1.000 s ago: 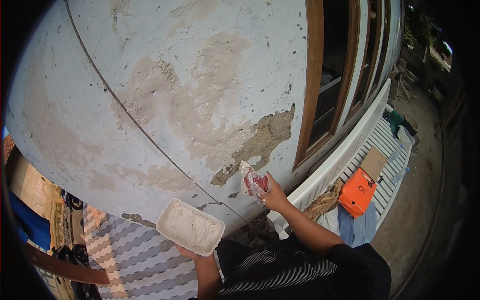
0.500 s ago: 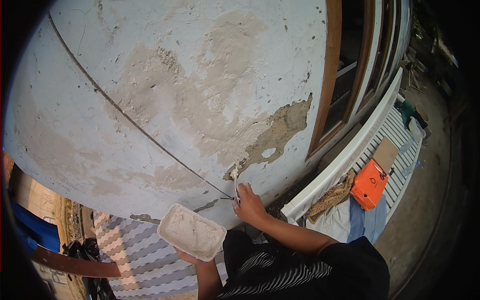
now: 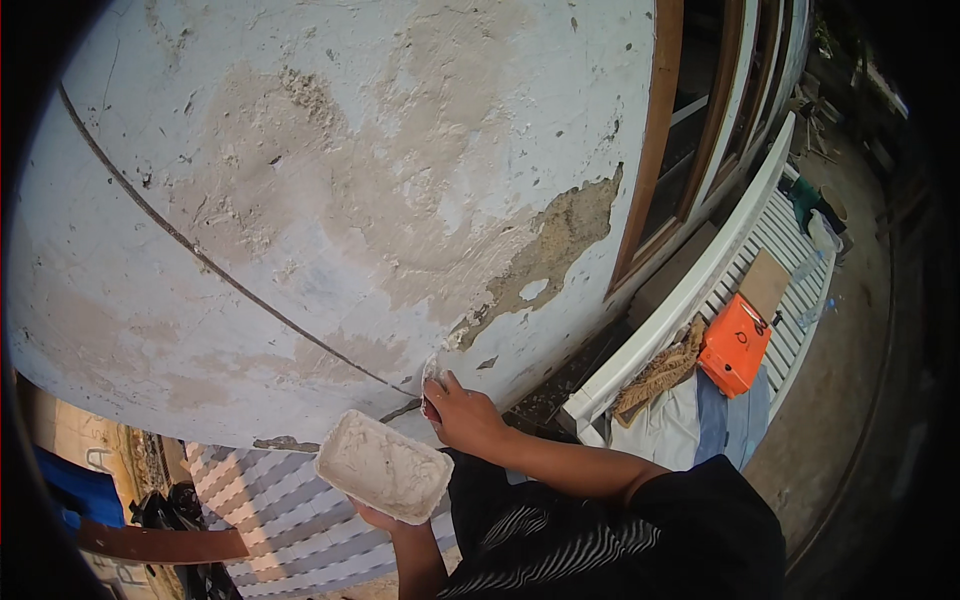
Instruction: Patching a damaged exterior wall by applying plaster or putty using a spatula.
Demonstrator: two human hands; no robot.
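Note:
My right hand is closed around the handle of a putty knife, its blade smeared with pale filler and held against the wall or very close to it. The blade is beside the lower end of a rough patch where the paint has come off. From below, my left hand grips a white rectangular tub of pale filler paste; most of its fingers are hidden under the tub. The white wall carries broad beige smears of filler.
A dark line runs slantwise along the wall. At right, a brown window frame adjoins a white slatted bench bearing an orange box, a brown cloth and other things. Striped sheeting lies lower left.
My right hand has moved left and slightly down along the wall with the putty knife, away from the bare patch. The tub in my left hand has hardly moved. The view has shifted a little.

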